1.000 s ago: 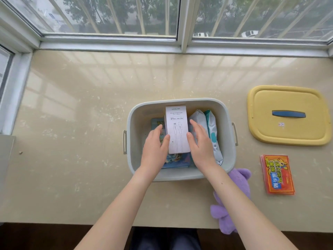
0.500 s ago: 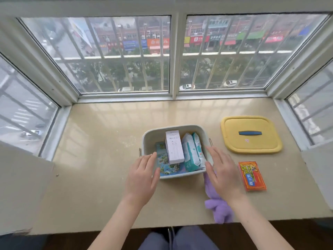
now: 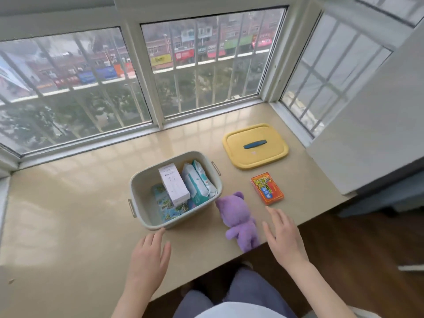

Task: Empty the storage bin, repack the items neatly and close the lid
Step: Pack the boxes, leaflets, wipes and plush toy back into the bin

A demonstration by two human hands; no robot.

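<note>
While left grip [image 3: 146, 255] and right grip [image 3: 284, 239] hover spread, empty, bin [image 3: 142, 191] just beyond left grip

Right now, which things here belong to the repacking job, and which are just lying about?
Job:
bin
white box
wipes
map-print pack
purple bear
red pack
yellow lid

Not the job, just surroundings:
sill
window

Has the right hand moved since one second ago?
Yes. The right hand has come out of the bin, toward the person, and now hovers beside the purple bear.
</note>
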